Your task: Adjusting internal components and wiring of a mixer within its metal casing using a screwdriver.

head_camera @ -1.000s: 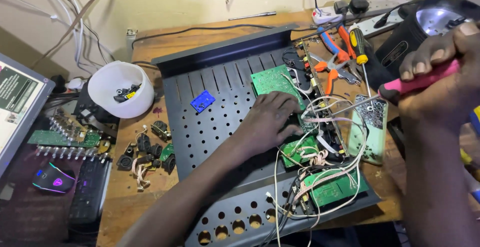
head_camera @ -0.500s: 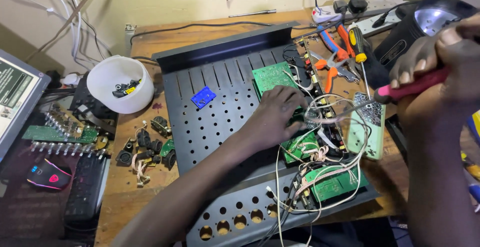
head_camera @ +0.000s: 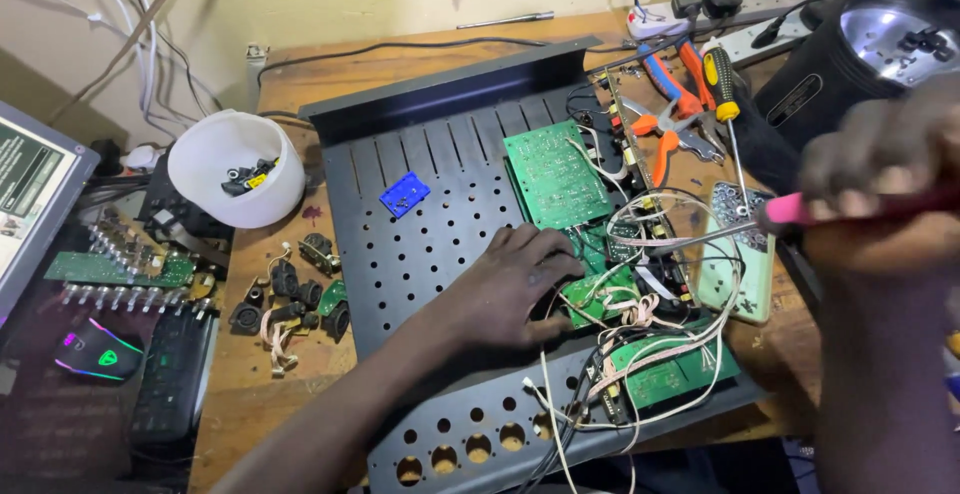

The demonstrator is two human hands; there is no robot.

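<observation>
Both arms are bare from the forearm down: no sleeve, glove, watch or ring shows. The left hand [head_camera: 510, 289] has short, trimmed nails on its fingers. The right hand [head_camera: 880, 189] is blurred, so its nails cannot be made out.

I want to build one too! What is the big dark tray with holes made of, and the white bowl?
The dark tray looks like sheet metal with a matte grey-black coat: thin folded edges, punched round holes and slots. The white bowl seems to be plastic: smooth, slightly see-through walls with a soft shine. The left hand rests on the tray.
</observation>
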